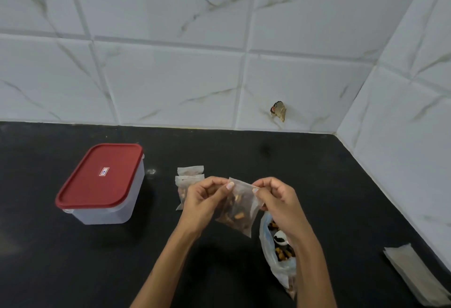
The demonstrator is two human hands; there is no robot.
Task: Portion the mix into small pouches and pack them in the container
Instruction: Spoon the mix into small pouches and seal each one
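Observation:
I hold a small clear pouch (240, 206) partly filled with brown mix above the black counter. My left hand (203, 201) pinches its top left corner and my right hand (275, 198) pinches its top right edge. Two filled pouches (186, 180) lie stacked on the counter just behind my left hand. A large plastic bag of mix (278, 254) lies open under my right forearm, with a small white scoop (280, 238) inside. The translucent container with a red lid (102, 183) stands closed at the left.
A stack of unfilled pouches (415, 273) lies at the right near the wall. The black counter (219, 271) meets white tiled walls at the back and the right, forming a corner.

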